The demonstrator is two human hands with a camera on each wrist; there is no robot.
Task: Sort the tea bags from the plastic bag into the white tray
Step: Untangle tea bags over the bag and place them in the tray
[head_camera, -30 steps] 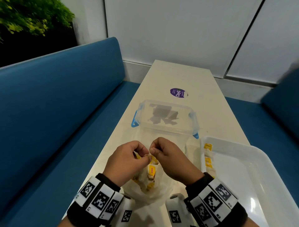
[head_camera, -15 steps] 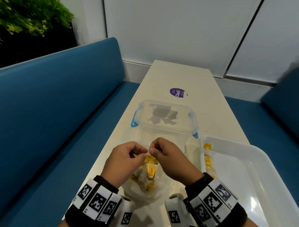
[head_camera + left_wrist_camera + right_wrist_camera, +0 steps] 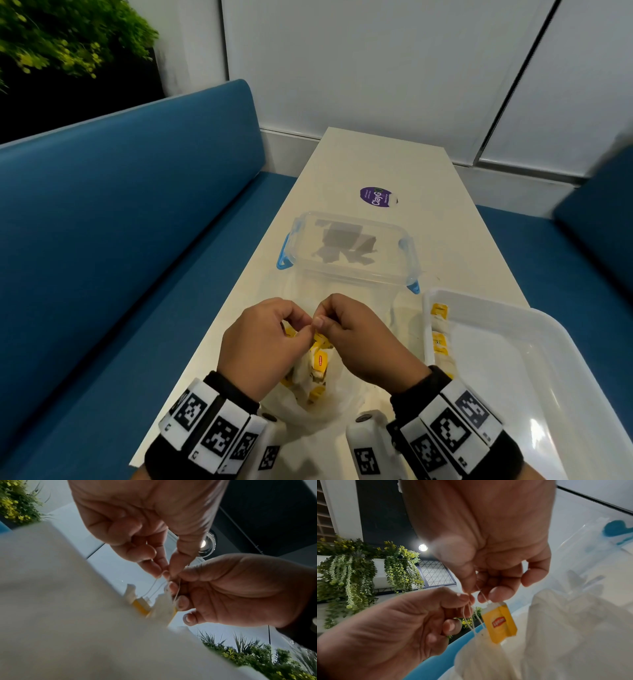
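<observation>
Over the plastic bag of tea bags on the surface, left hand and right hand pinch tangled strings between curled fingers; two bags lie in the white tray.

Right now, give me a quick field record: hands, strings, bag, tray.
left hand: pinching tea bag strings
right hand: pinching the same strings, fingertips meeting the left's
tag: yellow, hanging below the fingers
plastic bag: on table under hands, tea bags inside
white tray: right of hands, a few tea bags along its left wall
</observation>
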